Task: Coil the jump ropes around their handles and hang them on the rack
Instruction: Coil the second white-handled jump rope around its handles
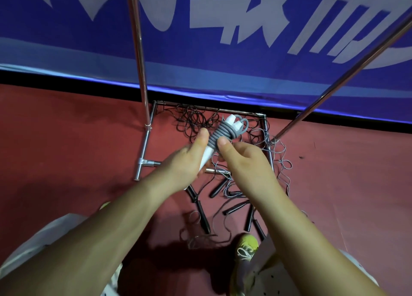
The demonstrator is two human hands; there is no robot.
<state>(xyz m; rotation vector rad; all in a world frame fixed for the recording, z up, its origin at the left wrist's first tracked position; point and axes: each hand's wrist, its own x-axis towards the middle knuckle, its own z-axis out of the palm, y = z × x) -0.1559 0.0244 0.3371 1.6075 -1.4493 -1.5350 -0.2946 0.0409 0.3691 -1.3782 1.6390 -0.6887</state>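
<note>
Both hands meet over the middle of the scene, above the base of a metal rack (142, 72). The left hand (189, 159) grips the near end of a pair of white handles (206, 156), its fingers curled round them and the thumb pressing on the side. A grey jump rope (223, 131) is wound in tight coils round those handles, with a few loops sticking out at the far end. The right hand (243, 159) pinches the coiled rope just beside the left thumb. Below the hands, on the red floor (78, 128), lie several black-handled jump ropes (236, 207), their thin cords tangled inside and over the rack's low frame. A yellow shoe (246, 246) stands on the near floor, just beside those black handles. A blue banner (223, 61) hangs at the far side.
</note>
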